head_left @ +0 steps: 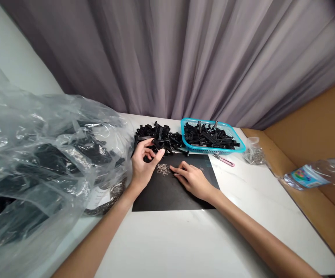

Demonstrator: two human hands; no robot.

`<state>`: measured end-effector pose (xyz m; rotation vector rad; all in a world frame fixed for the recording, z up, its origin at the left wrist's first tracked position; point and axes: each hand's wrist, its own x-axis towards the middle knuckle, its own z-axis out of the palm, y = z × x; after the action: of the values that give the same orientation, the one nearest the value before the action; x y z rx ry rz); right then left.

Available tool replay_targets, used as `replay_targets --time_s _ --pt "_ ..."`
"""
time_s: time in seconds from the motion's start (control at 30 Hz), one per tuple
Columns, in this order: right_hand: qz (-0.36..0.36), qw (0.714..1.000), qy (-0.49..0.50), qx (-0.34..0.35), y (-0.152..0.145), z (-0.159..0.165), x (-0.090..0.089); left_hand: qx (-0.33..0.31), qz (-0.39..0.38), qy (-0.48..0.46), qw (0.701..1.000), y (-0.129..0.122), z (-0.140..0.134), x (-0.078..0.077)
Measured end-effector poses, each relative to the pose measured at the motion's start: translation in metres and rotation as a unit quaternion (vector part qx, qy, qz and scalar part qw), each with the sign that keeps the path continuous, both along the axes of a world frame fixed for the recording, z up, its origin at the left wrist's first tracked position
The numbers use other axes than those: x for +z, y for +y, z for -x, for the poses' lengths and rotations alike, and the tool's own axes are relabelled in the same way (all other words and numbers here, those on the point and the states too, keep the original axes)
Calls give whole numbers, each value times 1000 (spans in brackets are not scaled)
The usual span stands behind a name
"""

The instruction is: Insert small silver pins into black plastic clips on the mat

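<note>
My left hand (146, 159) is closed in a pinch, thumb and index finger around a small black plastic part (157, 145). It hovers at the front of a heap of similar black parts (167, 135). On a black mat (161, 197) lies a little pile of tiny shiny metal pieces (163, 169). The fingertips of my right hand (193, 180) are drawn together at the right edge of that pile. Whatever they pinch is too small to make out.
A blue basket (214, 150) of black parts stands behind the mat, with a pink-handled tool (227, 161) before it. Large clear plastic bags (54, 154) crowd the left. At right are a small bag of metal pieces (254, 154), a plastic bottle (324, 173) and cardboard (315, 127).
</note>
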<state>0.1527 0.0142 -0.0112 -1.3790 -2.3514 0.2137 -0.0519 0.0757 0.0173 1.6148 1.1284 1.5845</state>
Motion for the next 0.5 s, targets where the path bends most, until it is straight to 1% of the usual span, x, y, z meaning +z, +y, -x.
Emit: replay_targets --time_s 0.07,0.17,0.37,0.43,0.5 --pt "-4 1000 -1 -5 -1 1 -2 -5 -7 21 1000 -1 -1 -2" --pt "-5 999 33 -31 1 3 -4 -8 -23 52 998 -2 -3 -6" --pt "-4 995 81 -51 2 -1 -1 -10 -42 83 996 -2 -5 -10" --pt "-11 996 72 -49 -1 -2 0 -12 -42 86 995 -3 -6 -9" --pt "-25 998 40 -35 -7 -2 1 -13 -39 90 995 -4 -7 -8"
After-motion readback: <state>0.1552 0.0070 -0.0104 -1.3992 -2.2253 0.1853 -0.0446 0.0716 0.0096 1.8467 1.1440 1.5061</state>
